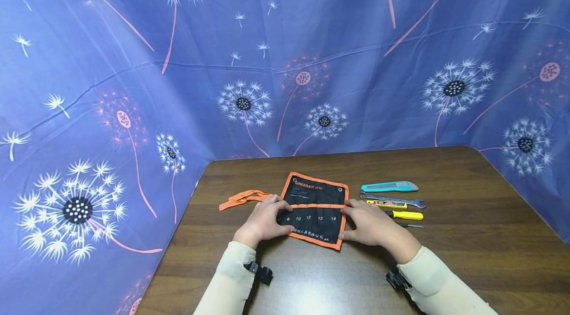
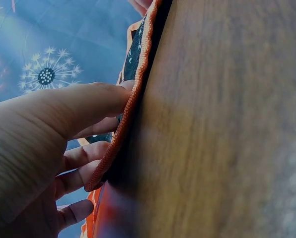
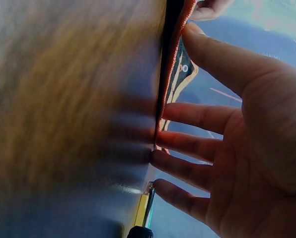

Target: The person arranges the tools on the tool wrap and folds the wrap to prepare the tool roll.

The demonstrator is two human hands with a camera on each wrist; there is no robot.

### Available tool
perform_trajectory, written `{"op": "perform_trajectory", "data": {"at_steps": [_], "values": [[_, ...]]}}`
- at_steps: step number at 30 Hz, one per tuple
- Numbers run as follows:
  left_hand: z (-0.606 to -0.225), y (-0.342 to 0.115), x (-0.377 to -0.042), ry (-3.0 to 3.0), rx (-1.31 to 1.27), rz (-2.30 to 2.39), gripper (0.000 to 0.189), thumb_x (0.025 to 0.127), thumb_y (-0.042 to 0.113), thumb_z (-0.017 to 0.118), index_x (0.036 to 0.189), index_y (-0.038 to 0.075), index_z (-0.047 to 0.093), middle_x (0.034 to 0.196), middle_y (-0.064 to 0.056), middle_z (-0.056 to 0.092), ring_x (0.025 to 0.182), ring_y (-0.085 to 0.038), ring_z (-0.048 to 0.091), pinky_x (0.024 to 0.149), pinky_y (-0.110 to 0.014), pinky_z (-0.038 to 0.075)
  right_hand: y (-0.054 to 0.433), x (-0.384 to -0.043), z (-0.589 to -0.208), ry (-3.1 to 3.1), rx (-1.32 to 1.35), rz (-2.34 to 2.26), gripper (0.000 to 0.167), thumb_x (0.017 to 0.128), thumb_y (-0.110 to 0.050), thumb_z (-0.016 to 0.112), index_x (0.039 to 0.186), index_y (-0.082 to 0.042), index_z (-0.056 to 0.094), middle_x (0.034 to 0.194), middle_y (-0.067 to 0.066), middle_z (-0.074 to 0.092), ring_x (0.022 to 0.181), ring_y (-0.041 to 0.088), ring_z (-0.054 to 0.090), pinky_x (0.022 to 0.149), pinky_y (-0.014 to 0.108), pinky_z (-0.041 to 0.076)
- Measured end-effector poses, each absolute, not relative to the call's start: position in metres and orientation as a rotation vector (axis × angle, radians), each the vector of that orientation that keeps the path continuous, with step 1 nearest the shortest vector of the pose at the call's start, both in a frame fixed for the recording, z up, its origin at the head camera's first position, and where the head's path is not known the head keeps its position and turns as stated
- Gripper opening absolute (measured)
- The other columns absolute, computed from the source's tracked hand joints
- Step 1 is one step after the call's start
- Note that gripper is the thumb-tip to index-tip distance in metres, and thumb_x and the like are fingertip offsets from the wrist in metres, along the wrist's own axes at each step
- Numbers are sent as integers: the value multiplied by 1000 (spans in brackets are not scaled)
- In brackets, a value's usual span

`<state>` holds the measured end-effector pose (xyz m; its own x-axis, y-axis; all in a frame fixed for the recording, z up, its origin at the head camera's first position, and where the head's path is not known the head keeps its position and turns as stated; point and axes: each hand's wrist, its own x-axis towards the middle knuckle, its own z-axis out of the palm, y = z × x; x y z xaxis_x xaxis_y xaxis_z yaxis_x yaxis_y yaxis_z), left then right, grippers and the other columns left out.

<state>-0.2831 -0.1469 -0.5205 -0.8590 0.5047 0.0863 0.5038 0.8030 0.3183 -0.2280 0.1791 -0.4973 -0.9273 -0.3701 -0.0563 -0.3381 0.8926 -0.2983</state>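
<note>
A black tool pouch (image 1: 311, 213) with orange edging lies spread on the table, its pockets marked with numbers. On its left edge rests my left hand (image 1: 263, 221), thumb and fingertips touching the fabric. In the left wrist view, the left thumb (image 2: 98, 101) lies over the orange edging (image 2: 130, 106). My right hand (image 1: 371, 223) touches the pouch's right edge with spread fingers. The right wrist view shows those right fingers (image 3: 192, 144) fairly straight, their tips at the pouch's edge (image 3: 170, 69). An orange tie strap (image 1: 242, 198) trails left from the pouch.
Right of the pouch lie a turquoise utility knife (image 1: 389, 186), a combination wrench (image 1: 394, 200), a yellow item (image 1: 392, 204) partly under it, a yellow-handled screwdriver (image 1: 407, 215) and a thin dark tool (image 1: 411, 226). A blue dandelion-print curtain (image 1: 285, 107) stands behind the wooden table (image 1: 320, 285).
</note>
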Motion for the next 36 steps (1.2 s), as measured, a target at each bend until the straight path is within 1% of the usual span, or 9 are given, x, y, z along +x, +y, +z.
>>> {"op": "perform_trajectory", "data": {"at_steps": [6,13,21,24,28,31,36], "values": [[-522,-146,-281,2971,795,515,50,79,54,87,120,29,73,119,7,59,115,-17,54,100,-46,43,179,-228,-501,2939,-552,-418,76,82,-57,85,137,-7,69,147,19,55,135,41,52,108,62,41],[-519,-143,-279,2965,798,516,50,79,52,88,121,28,73,120,5,59,118,-19,54,99,-49,43,181,-227,-499,2952,-580,-430,75,81,-56,87,134,-5,70,143,19,57,131,41,55,104,63,44],[-518,-143,-278,2968,802,488,48,81,52,85,121,29,71,123,4,59,119,-20,53,99,-49,43,182,-226,-498,2952,-598,-415,74,82,-56,86,134,-6,69,141,17,58,129,38,56,104,61,45],[-517,-142,-277,2976,805,469,47,84,54,82,121,29,70,123,4,58,119,-20,53,98,-49,43,182,-228,-499,2947,-601,-414,74,82,-56,86,135,-6,69,141,16,58,128,37,56,104,61,45],[-517,-140,-277,2988,794,454,50,85,62,79,121,29,69,123,3,58,119,-20,53,100,-49,43,183,-230,-497,2937,-586,-421,72,83,-55,85,136,-8,69,146,19,56,134,40,53,107,63,42],[-518,-139,-277,3000,781,440,53,84,66,78,121,29,69,123,2,57,119,-20,53,101,-50,43,185,-232,-496,2936,-585,-435,68,85,-52,84,135,-8,70,148,20,55,136,42,51,108,65,40],[-519,-136,-278,3017,765,423,57,81,68,80,120,28,68,122,2,56,116,-20,53,100,-49,44,189,-235,-494,2953,-607,-480,62,88,-48,83,133,-7,71,145,20,58,137,45,50,109,66,38]]}}
